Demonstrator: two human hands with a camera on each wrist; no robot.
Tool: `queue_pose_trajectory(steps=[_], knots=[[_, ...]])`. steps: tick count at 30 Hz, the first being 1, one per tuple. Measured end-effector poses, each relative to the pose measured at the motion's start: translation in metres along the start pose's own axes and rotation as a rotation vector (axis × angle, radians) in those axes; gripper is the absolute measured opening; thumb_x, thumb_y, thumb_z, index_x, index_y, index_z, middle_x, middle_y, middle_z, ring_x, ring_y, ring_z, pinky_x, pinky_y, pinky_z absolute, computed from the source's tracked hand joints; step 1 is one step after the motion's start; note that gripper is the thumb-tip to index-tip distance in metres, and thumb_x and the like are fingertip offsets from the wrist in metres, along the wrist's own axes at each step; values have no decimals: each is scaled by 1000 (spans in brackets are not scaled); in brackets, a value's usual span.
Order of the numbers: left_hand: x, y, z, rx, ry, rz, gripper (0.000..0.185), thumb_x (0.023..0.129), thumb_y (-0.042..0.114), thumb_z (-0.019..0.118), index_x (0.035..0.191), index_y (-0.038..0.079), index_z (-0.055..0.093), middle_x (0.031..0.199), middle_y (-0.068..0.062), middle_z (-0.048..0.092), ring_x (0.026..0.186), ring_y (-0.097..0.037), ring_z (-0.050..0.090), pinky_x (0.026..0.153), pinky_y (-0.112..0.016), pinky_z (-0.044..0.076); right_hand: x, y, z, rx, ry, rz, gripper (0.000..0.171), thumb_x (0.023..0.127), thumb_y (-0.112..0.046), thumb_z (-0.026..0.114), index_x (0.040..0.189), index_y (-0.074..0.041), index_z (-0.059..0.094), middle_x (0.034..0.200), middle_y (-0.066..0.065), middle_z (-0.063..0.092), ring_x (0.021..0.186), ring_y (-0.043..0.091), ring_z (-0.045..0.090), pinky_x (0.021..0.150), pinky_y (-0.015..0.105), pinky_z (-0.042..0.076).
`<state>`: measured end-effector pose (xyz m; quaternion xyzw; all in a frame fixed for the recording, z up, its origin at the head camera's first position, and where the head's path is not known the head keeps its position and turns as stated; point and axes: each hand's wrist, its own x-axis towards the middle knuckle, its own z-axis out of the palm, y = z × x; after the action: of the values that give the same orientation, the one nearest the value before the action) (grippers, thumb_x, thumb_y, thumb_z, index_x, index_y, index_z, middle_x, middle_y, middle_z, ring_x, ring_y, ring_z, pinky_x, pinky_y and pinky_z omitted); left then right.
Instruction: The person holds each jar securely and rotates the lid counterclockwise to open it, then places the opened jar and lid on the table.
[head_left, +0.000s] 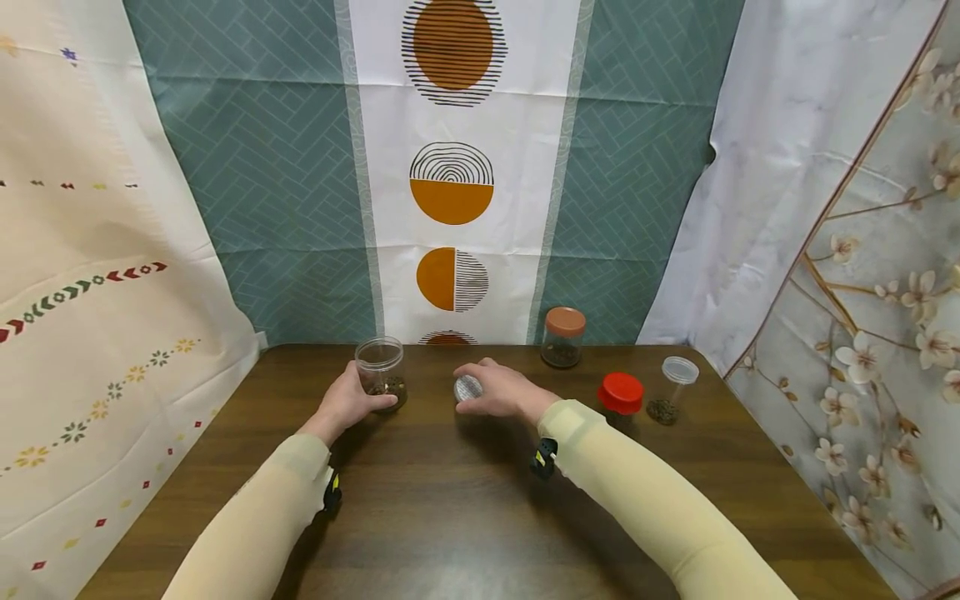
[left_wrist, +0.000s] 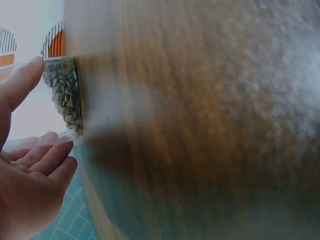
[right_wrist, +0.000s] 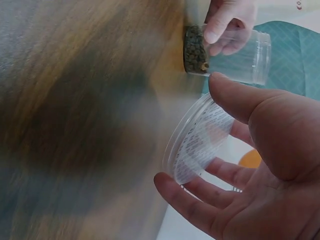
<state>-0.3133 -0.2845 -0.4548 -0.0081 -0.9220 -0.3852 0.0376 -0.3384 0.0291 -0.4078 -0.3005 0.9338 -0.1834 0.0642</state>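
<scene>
My left hand [head_left: 351, 402] grips an uncapped clear plastic jar [head_left: 379, 357] from its near left side, thumb on one face and fingers behind. The jar stands upright on the brown wooden table [head_left: 435, 517]. Small greenish-brown pieces [left_wrist: 65, 92] fill only its lower part. To the right, my right hand [head_left: 501, 389] holds a round clear lid [right_wrist: 197, 140] with fine print on it, between thumb and fingers. This lid is tilted and apart from the jar, just over the table.
At the back right stands a jar with an orange-brown lid [head_left: 565, 322]. Beyond my right forearm are a red-lidded jar [head_left: 621, 393], partly hidden by the sleeve, and a clear-lidded jar [head_left: 672, 390] with dark pieces inside. Patterned cloths [head_left: 285, 167] hang behind the table and along both sides.
</scene>
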Motion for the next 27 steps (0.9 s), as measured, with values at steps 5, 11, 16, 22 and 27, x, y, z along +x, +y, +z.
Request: queue_pose_trajectory(steps=[5,11,16,22,27], knots=[[2,-2,0,4,5,-13,90,91,31,94,150,-10,39,150,-35,56,142,-53,51,117,-64,40,13,-6,5,-41,5,-5,70,99,-47,82,159,-21,58,148,16,58,114,30,64,102,49,55],[4,-2,0,10,14,-11,88,91,30,94,148,-10,41,147,-34,59,139,-52,54,116,-63,41,26,-14,11,-97,12,22,70,99,-53,80,158,-23,58,146,13,61,115,29,65,103,50,55],[4,-3,2,0,20,-19,88,91,30,94,148,-10,40,147,-34,59,139,-51,54,116,-62,42,33,-20,13,-125,-4,21,71,100,-54,78,159,-21,58,146,13,61,114,30,66,102,50,55],[3,1,2,-20,19,-27,87,92,28,94,150,-9,40,150,-34,57,141,-50,53,118,-62,40,43,-20,20,-159,-11,45,70,101,-54,77,159,-21,58,147,13,60,117,30,65,102,50,55],[3,0,2,-11,22,-31,88,91,28,94,150,-9,40,151,-34,57,142,-51,52,118,-62,40,48,-20,26,-177,0,45,69,100,-53,79,158,-21,59,147,14,60,119,34,66,101,52,55]])
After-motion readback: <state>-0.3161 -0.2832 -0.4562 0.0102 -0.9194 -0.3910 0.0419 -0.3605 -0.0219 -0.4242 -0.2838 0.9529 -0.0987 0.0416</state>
